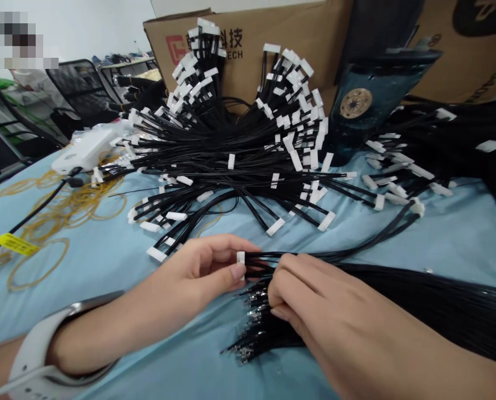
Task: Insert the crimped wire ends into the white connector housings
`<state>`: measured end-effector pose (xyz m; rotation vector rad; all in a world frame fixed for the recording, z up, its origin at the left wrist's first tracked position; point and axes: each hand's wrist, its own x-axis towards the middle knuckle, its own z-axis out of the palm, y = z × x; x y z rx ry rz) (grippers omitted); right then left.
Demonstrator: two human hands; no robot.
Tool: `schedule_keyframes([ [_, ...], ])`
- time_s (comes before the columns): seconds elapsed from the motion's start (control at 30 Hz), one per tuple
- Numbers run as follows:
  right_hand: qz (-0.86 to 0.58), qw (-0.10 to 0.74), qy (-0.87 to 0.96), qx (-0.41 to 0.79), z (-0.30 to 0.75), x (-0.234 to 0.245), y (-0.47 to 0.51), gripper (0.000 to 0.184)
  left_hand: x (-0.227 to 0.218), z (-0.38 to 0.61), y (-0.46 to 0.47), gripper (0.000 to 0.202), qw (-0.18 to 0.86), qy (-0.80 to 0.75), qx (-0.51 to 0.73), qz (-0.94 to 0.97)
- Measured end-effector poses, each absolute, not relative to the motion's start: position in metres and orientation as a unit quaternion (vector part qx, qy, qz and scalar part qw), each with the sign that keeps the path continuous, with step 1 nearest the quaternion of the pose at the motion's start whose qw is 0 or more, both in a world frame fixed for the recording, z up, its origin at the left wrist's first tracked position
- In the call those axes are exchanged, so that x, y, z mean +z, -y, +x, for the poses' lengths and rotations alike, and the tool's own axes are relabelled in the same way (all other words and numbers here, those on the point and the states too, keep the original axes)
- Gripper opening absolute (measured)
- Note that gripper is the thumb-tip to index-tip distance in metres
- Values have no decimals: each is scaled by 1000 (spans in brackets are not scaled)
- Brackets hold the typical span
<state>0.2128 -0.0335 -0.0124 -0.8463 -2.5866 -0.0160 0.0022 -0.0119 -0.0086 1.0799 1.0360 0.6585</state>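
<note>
The one head-worn camera looked forward and down from just behind the left hand and right hand, close over the black connector wires they gripped, with a fanned wire harness beyond the grip and a cardboard box farther off.

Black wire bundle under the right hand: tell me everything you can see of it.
The black wire bundle is a dense sheaf of thin, glossy insulated wires, lying nearly parallel on a light blue surface and running in from the lower right. Its ends splay out into small metal crimp terminals. The right hand rests on it near those ends.
</note>
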Motion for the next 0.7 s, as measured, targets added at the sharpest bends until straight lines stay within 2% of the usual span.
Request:
schedule_keyframes([
  [0.07, -318, 221, 922, -5, 214, -12, 33, 35, -12, 1, 12, 15, 686, -466, 293, 477],
  [0.23, -387, 229, 887, 104, 216, -15, 28, 30, -12, 1, 10, 16, 688, -469, 282, 476],
  [0.5, -423, 244, 851, 192, 215, -12, 21, 23, 1, 7, 12, 15, 654, -491, 261, 513],
  [0.7, -439, 236, 845, 194, 213, -9, 22, 24, 3, 7, 14, 15, 642, -507, 239, 523],
])
